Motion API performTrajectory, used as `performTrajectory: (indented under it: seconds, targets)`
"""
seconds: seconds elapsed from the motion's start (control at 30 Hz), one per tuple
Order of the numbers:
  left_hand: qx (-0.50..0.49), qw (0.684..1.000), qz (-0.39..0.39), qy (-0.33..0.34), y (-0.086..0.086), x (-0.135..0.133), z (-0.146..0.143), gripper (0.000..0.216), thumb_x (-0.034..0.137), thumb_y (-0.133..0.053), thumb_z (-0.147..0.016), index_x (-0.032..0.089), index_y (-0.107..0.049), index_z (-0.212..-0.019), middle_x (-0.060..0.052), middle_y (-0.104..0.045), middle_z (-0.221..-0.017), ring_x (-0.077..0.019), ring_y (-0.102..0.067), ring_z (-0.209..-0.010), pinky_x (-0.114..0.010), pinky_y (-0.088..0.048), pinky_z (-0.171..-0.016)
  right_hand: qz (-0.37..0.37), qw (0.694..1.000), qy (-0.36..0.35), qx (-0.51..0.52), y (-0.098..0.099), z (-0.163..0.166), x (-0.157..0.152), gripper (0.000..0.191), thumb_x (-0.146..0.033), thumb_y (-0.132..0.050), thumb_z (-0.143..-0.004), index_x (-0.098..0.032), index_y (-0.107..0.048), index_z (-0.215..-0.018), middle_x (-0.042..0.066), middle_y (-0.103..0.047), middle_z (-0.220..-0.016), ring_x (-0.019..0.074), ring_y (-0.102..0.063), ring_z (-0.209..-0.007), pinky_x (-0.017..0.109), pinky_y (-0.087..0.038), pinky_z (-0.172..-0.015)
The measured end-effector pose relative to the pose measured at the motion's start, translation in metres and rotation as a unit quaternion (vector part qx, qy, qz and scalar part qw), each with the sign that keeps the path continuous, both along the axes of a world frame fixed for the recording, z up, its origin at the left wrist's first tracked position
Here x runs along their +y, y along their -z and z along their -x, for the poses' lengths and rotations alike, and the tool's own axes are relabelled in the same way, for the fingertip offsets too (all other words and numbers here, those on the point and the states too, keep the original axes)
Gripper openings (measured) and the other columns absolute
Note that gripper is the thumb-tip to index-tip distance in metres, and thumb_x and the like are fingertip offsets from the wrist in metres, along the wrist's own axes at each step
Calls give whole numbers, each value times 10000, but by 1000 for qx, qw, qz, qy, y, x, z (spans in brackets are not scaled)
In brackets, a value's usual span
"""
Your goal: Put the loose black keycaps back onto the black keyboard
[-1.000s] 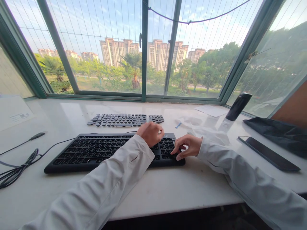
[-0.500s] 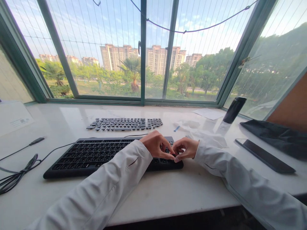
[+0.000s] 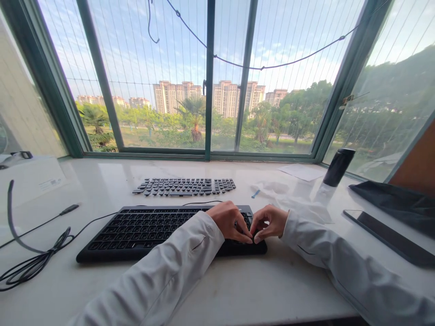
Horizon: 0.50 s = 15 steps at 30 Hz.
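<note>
Under the fingertips of the left hand (image 3: 229, 222) and the right hand (image 3: 271, 222) sits the right-hand end of the keyboard (image 3: 146, 226), the rest of it running off to their left. And it's close work: both thumbs and forefingers bend in, tips nearly meeting over the corner. Whether they're clamped on anything, I can't tell; the hands hide it!

Here's the danger: with the tips so crowded, one hand could knock the other, and any small part between them could spring away. An uneven push might bend or crack whatever's down there. Beyond the fingers, the loose keys (image 3: 190, 186) lie in neat rows; a careless reach across could scatter them. Further left, the cable (image 3: 39, 260) lies bundled, and a sleeve snagging its lead could drag the keyboard askew.
</note>
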<state>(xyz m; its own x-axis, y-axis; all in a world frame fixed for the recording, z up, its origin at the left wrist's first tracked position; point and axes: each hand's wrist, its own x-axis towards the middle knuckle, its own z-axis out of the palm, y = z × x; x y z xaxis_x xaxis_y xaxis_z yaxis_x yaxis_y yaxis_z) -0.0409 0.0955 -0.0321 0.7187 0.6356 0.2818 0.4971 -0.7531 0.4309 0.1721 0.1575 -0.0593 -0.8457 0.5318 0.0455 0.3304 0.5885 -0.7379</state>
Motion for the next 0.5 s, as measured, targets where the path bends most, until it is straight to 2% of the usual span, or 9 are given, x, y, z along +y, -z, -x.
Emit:
performTrajectory:
  seconds: [0.2, 0.37, 0.5]
  targets:
    - [6, 1000, 0, -20, -4, -3, 0, 270, 467, -714, -689, 239, -786, -814, -21, -701, -604, -81, -566, -513, -187, -323, -485, 18, 1000, 5, -10, -2, 1, -2, 433, -520, -786, -565, -151, -763, -790, 1, -558, -575, 74, -412, -498, 214, -291, -441]
    - [16, 1000, -9, -22, -7, -6, 0, 245, 446, -717, -697, 231, -786, -792, -24, -717, -643, -86, -582, -540, -185, -342, -511, 5, 1000, 15, -15, -4, 1, -3, 415, -514, -792, -555, -155, -764, -762, 6, -563, -566, 80, -424, -501, 216, -298, -441]
    - [12, 999, 2, -33, -8, -8, 0, 332, 519, -717, -668, 219, -787, -791, -26, -714, -646, -90, -583, -548, -186, -346, -512, -13, 1000, 6, -15, -6, 1, -2, 417, -520, -789, -557, -157, -765, -760, -2, -549, -547, 73, -396, -483, 214, -295, -434]
